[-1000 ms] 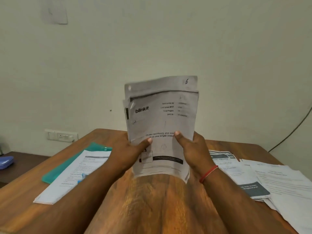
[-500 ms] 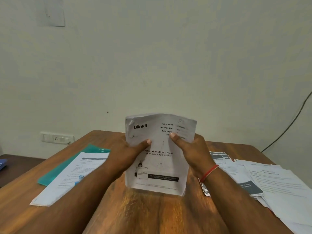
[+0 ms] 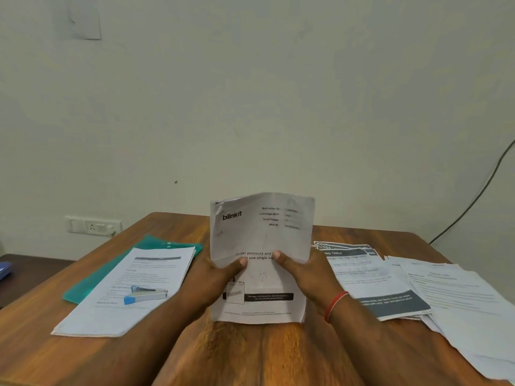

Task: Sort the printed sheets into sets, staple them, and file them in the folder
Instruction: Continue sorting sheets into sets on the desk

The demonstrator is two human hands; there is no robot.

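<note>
Sorting seems about midway: the blinkit-fronted set of sheets [image 3: 262, 246], grey, creased and curled along its top edge, is held upright over the middle of the wooden table [image 3: 264, 355], gripped at each side by the left hand [image 3: 214, 277] and right hand [image 3: 303, 274]. Beside it a pile [image 3: 156, 271] lies on the green folder [image 3: 111, 277] under the stapler [image 3: 145, 294], with nothing visibly filed, and loose printed sheets [image 3: 459, 296] wait on the right

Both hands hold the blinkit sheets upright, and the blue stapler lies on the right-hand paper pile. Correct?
No. The head view shows the blue stapler on the left-hand paper pile. The left hand and right hand do hold the blinkit sheets upright.
</note>
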